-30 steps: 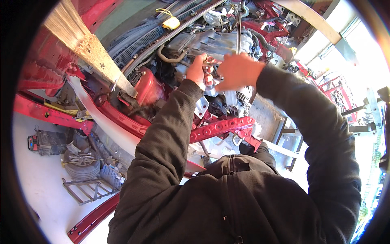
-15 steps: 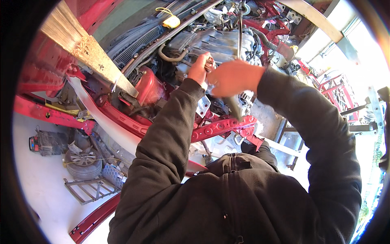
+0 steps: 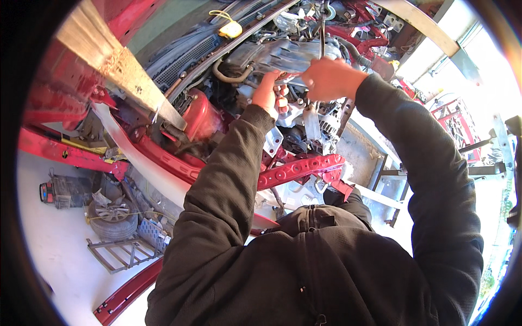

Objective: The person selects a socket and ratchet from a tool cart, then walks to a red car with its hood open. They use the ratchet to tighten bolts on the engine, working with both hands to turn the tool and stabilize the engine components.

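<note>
Both my hands are raised over the engine (image 3: pixel 277 54) in an opened car front. My left hand (image 3: pixel 265 96) has its fingers curled round a small thing, mostly hidden, with a thin edge showing toward the right hand. Just right of it my right hand (image 3: pixel 334 80) is closed, its grip hidden from me. A narrow dark strap-like strip (image 3: pixel 322 41) runs down from above to behind the right hand. Below that hand hangs a flat grey strip (image 3: pixel 311 124); whether the two are one piece I cannot tell.
A wooden beam (image 3: pixel 125 70) slants down at the left to a red rounded part (image 3: pixel 200 117). A red metal rail (image 3: pixel 302 171) crosses in front of me. A yellow item (image 3: pixel 230 29) lies by the windscreen base. A wheel (image 3: pixel 112 217) and a metal rack (image 3: pixel 124 254) lie on the floor.
My right hand has moved up and to the right, away from my left hand. The hanging strip was blurred and slanted; now it hangs nearly straight. My left hand has stayed in place.
</note>
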Demonstrator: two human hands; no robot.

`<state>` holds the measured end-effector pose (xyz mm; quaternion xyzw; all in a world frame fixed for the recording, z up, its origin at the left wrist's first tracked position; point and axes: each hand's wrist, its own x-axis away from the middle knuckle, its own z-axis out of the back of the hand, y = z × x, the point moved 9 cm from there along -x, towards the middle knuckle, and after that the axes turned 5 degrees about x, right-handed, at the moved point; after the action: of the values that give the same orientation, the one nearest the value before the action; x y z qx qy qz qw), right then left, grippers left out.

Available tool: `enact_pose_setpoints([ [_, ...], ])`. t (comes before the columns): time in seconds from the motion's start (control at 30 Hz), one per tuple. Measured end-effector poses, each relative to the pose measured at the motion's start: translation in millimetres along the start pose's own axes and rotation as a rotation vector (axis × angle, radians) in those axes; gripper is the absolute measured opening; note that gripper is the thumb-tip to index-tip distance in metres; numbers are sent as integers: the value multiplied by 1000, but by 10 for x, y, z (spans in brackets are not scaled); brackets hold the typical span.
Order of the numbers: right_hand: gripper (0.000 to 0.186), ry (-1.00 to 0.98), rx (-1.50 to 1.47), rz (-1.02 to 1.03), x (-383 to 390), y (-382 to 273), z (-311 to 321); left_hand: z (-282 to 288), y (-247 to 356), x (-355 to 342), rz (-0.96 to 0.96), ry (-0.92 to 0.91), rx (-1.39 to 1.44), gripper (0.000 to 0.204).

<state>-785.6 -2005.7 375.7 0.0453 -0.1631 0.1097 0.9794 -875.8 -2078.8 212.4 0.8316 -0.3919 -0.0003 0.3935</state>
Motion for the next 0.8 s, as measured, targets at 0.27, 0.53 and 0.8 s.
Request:
enact_pose_setpoints([
  [0.27, 36, 244, -9, -63, 26, 297, 162, -5, 18, 0, -28, 48, -17, 38],
  [0.53, 35, 93, -224, 281, 242, -262, -330, 3, 105, -73, -156, 0, -26, 39],
  [0.8, 40, 453, 67, -12, -179, 1225, 34, 20, 60, -21, -2, 82, -5, 39],
])
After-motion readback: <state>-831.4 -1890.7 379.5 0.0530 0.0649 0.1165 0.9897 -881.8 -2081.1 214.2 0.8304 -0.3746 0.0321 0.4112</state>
